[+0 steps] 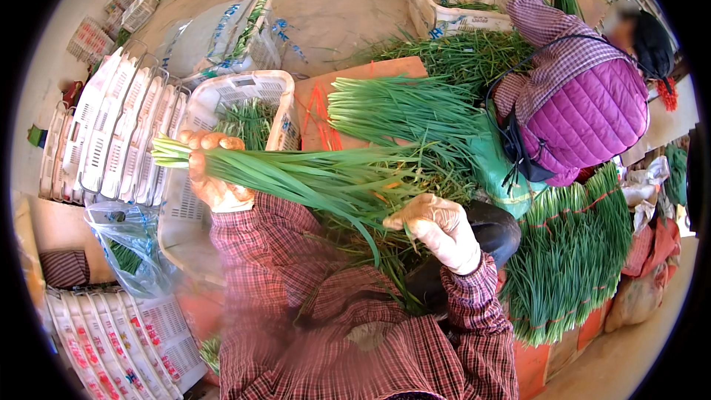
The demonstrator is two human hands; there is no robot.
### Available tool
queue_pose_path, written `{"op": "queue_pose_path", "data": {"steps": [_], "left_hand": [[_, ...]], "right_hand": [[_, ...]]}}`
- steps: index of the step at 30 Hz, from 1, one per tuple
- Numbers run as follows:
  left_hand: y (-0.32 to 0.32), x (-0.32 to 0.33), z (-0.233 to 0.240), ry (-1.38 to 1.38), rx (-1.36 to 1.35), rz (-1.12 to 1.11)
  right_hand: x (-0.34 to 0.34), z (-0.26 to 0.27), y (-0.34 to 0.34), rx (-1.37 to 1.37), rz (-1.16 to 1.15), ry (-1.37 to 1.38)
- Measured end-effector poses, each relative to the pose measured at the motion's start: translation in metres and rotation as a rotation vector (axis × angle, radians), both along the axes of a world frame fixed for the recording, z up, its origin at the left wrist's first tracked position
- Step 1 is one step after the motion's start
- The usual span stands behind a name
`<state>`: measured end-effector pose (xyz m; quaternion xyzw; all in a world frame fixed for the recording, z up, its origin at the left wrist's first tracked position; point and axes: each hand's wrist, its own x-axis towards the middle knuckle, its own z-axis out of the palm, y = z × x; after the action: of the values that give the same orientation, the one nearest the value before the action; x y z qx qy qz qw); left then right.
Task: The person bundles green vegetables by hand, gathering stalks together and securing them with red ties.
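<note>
My left hand (214, 175), in a stained thin glove, grips a bunch of garlic chives (311, 169) close to its pale cut ends. The bunch lies level across my front, its leaves fanning out to the right, some of them yellowed. At those leaf tips is my gloved right hand (439, 228), with a bit of green leaf (410, 233) pinched between thumb and fingers. Just beyond the held bunch, a pile of chives (397, 105) rests on an orange-brown board (383, 69), stems to the left. Red ties (322, 119) lie beside those stems.
A white plastic crate (286, 86) with chives stands beyond my left hand, near stacked crates (119, 128). Tied chive bundles (566, 255) lie to the right. A co-worker (583, 105) sits at the upper right, holding chives, near another crate (466, 16) and loose leaves (461, 55).
</note>
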<state>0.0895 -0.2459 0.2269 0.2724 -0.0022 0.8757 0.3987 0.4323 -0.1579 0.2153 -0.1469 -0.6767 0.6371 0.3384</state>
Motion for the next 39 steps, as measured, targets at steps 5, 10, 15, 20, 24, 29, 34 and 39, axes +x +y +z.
{"op": "queue_pose_path", "data": {"steps": [5,10,15,20,24,29,34,39], "left_hand": [[0.0,0.009,-0.007,-0.041,0.068,-0.04],[0.001,0.024,-0.007,-0.092,0.092,-0.09],[0.001,0.035,-0.007,-0.115,0.056,-0.095],[0.004,0.042,-0.011,-0.076,0.016,-0.027],[0.001,0.05,-0.012,-0.11,-0.014,-0.011],[0.001,0.055,-0.017,-0.137,-0.01,-0.057],[0.0,0.06,-0.024,-0.155,-0.007,-0.103],[-0.003,0.07,-0.025,-0.177,-0.019,-0.107]], "right_hand": [[-0.025,0.02,0.002,0.423,-0.197,-0.114],[-0.048,0.011,0.0,0.59,-0.307,-0.222],[-0.053,0.013,-0.005,0.518,-0.394,-0.298],[-0.047,0.015,-0.001,0.638,-0.344,-0.409],[-0.052,0.015,0.0,0.697,-0.353,-0.402],[-0.059,0.027,0.0,0.827,-0.404,-0.311],[-0.065,0.027,-0.001,0.947,-0.424,-0.256],[-0.064,0.026,0.001,1.01,-0.401,-0.329]]}}
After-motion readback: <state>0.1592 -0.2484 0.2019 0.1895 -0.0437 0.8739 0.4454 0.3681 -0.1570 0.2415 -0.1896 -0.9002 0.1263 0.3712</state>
